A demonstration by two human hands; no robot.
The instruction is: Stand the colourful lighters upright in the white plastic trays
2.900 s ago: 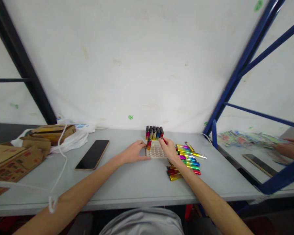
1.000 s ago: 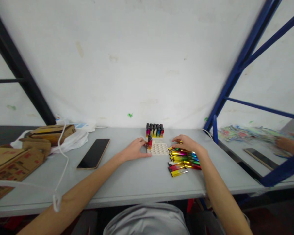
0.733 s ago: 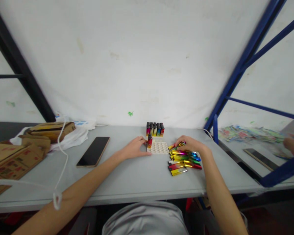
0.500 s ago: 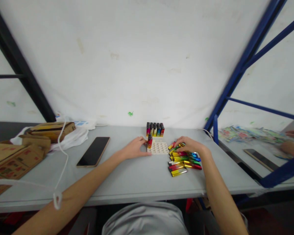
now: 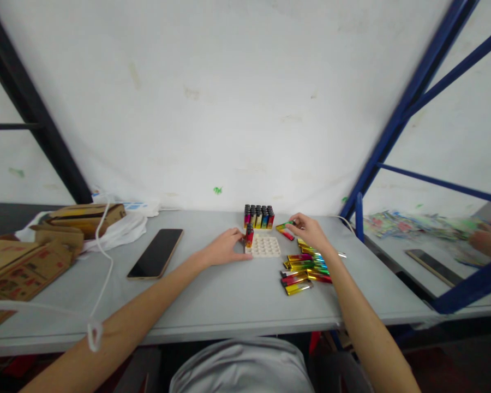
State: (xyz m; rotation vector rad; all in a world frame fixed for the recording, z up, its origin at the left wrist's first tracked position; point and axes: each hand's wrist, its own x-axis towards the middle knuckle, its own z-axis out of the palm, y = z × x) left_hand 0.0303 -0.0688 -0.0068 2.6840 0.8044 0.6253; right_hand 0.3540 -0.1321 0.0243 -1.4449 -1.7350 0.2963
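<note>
My left hand (image 5: 225, 248) is at the left end of a white tray (image 5: 265, 246) with rows of holes, its thumb and fingers bracketing that edge. One red lighter (image 5: 249, 236) with a black top stands upright in the tray's left corner, close to my fingertips. Right of the tray, my right hand (image 5: 309, 230) pinches a shiny yellow-green lighter (image 5: 283, 226) by one end, tilted above the table. A red lighter (image 5: 287, 236) shows just below it. Under my right forearm lies a loose pile of metallic lighters (image 5: 300, 267), partly hidden.
A block of upright lighters (image 5: 259, 216) stands behind the tray. To the left are a phone (image 5: 157, 254), cardboard boxes (image 5: 24, 262), a white bag (image 5: 120, 232) and a hanging white cable (image 5: 106, 256). A blue frame (image 5: 387, 134) rises at right; beyond it is another person's hand (image 5: 489, 240).
My right hand has moved away from me, off the pile, and has lifted a yellow-green lighter. My left hand and the tray stay nearly where they were.
</note>
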